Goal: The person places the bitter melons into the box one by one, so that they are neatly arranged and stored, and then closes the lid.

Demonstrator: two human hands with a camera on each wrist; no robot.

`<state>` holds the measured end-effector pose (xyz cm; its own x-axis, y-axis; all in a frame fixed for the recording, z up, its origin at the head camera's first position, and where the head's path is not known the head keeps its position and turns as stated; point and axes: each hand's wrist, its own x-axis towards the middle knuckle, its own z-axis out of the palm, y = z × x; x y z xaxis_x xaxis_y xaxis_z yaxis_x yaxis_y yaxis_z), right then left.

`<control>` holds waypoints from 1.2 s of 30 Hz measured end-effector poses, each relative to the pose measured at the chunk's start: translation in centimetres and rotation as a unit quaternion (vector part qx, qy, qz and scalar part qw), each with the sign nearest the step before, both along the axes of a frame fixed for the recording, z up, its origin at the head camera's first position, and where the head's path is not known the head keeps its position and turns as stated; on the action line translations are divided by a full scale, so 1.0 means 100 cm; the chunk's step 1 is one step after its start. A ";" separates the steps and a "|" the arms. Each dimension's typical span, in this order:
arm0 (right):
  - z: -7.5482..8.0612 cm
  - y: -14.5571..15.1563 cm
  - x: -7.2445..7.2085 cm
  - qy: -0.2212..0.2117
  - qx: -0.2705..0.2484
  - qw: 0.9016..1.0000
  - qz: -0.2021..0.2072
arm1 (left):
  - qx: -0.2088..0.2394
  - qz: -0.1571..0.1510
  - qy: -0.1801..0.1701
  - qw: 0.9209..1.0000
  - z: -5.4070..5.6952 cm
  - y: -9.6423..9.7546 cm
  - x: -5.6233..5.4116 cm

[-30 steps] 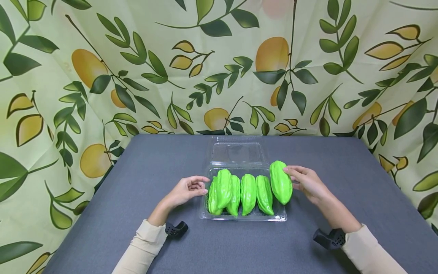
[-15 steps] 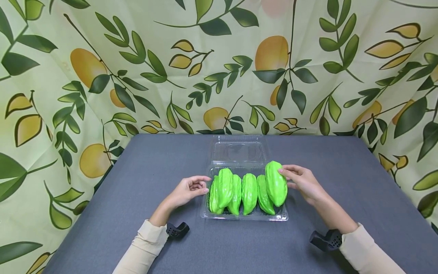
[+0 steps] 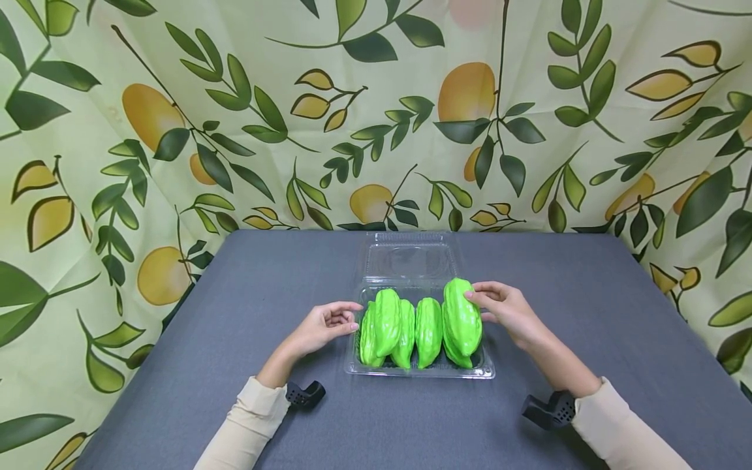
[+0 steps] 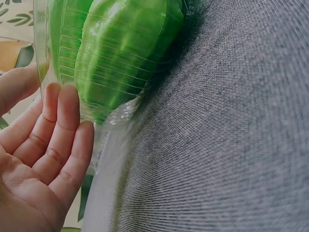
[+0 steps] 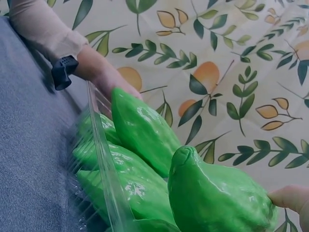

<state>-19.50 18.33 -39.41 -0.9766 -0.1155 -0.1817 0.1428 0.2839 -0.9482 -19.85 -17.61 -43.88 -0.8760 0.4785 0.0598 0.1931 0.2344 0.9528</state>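
My right hand [image 3: 511, 313] holds a glossy green ridged fruit [image 3: 461, 316] by its right side, over the right part of a clear plastic container [image 3: 482, 373]. The held fruit overlaps another green fruit [image 3: 458, 360] under it. To their left in the container are several more like it, including a separate middle fruit [image 3: 427, 333] and one raised fruit [image 3: 386, 320] across its neighbours. My left hand [image 3: 326, 323] is at the container's left rim, thumb at the edge and curled fingers [image 4: 70, 108] against the ribbed outer wall. In the right wrist view, the held fruit [image 5: 217, 193] appears close up.
The container's hinged lid [image 3: 382, 258] lies open behind it on the grey cloth-covered table [image 3: 264, 274]. A leaf-and-fruit patterned curtain [image 3: 235, 130] hangs behind and along the sides. Black wrist cameras [image 3: 305, 395] sit below both hands.
My right hand has moved left with the held fruit, from the container's right edge to over the rightmost fruit in it. My left hand has barely moved.
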 end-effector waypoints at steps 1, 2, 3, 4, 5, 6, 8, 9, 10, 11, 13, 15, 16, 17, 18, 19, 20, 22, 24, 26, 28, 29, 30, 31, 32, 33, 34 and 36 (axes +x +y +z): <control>0.000 -0.001 0.000 0.000 0.000 1.000 0.001 | 0.000 0.000 -0.002 1.000 0.000 0.000 0.000; 0.000 -0.002 0.000 0.000 0.000 1.000 0.000 | 0.000 -0.001 -0.003 1.000 0.000 0.000 0.000; 0.000 -0.002 -0.001 0.001 0.000 1.000 0.000 | 0.001 -0.001 -0.003 1.000 0.000 0.000 0.000; -0.001 -0.003 -0.001 0.001 0.001 1.000 0.000 | 0.001 -0.001 -0.002 1.000 0.000 0.000 0.000; -0.001 -0.004 -0.001 0.002 0.002 1.000 0.000 | 0.002 -0.002 -0.002 1.000 0.000 0.000 0.000; -0.001 -0.005 -0.001 0.003 0.001 1.000 0.000 | 0.002 -0.001 -0.003 1.000 0.000 0.000 0.000; -0.001 -0.007 -0.001 0.005 0.000 1.000 0.000 | 0.003 -0.002 -0.002 1.000 0.000 0.000 0.000; -0.001 -0.008 -0.001 0.005 0.001 1.000 0.001 | 0.003 -0.001 -0.002 1.000 0.000 0.000 0.000; -0.001 -0.009 -0.001 0.005 0.001 1.000 0.001 | 0.003 -0.002 -0.001 1.000 0.000 0.000 0.000; 0.000 -0.010 -0.001 0.005 0.000 1.000 0.000 | 0.002 -0.001 -0.002 1.000 0.001 0.000 0.001; 0.000 -0.012 0.000 0.004 0.003 1.000 -0.001 | 0.001 -0.002 -0.003 1.000 0.000 0.000 0.001; 0.000 -0.013 0.001 0.004 0.008 1.000 -0.003 | -0.002 -0.001 -0.005 1.000 0.000 0.000 0.000; 0.001 -0.014 0.001 0.005 0.012 1.000 -0.003 | -0.003 -0.001 -0.005 1.000 0.000 0.001 0.000; 0.001 -0.015 0.001 0.006 0.016 1.000 -0.003 | -0.003 -0.001 -0.006 1.000 0.000 0.001 0.000; 0.001 -0.016 0.001 0.008 0.021 1.000 -0.002 | -0.003 -0.001 -0.004 1.000 0.000 0.001 0.000; 0.001 -0.017 0.001 0.010 0.026 1.000 -0.002 | 0.000 -0.002 -0.004 1.000 0.000 0.001 0.000; 0.001 -0.017 0.001 0.012 0.030 0.999 -0.002 | 0.000 -0.002 -0.002 1.000 0.000 0.000 0.000; 0.000 -0.018 0.001 0.016 0.039 0.999 -0.001 | 0.005 -0.004 0.001 1.000 0.001 0.000 0.001; -0.001 -0.019 0.001 0.018 0.047 0.999 -0.002 | 0.007 -0.006 0.004 1.000 0.001 0.000 0.001; -0.002 -0.020 0.000 0.020 0.055 0.998 -0.002 | 0.006 -0.007 0.005 1.000 0.001 0.000 0.001; -0.002 -0.021 0.000 0.023 0.063 0.998 -0.001 | 0.003 -0.006 0.003 1.000 0.001 0.000 0.001; -0.002 -0.021 0.000 0.025 0.067 0.997 0.000 | 0.002 -0.005 0.001 1.000 0.001 0.000 0.001; -0.002 -0.021 0.000 0.027 0.070 0.997 0.002 | 0.000 -0.003 -0.001 1.000 0.000 0.001 0.001; -0.002 -0.022 0.001 0.030 0.072 0.997 0.002 | -0.001 -0.002 -0.003 1.000 0.000 0.001 0.000; -0.002 -0.022 0.001 0.033 0.072 0.997 0.001 | -0.002 -0.002 -0.004 1.000 0.000 0.001 0.000; -0.002 -0.022 0.001 0.034 0.069 0.997 0.002 | -0.002 -0.001 -0.005 1.000 0.000 0.001 0.000; -0.002 -0.022 0.001 0.037 0.066 0.997 0.003 | -0.002 0.000 -0.006 1.000 -0.001 0.001 0.000; -0.002 -0.022 0.001 0.042 0.061 0.997 0.004 | -0.002 0.000 -0.005 1.000 -0.001 0.000 0.000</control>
<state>-19.37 16.08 -39.64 -0.9881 -0.1053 -0.1122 0.0615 0.3978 -0.9154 -19.90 -17.60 -43.99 -0.8766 0.4787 0.0488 0.1830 0.2379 0.9539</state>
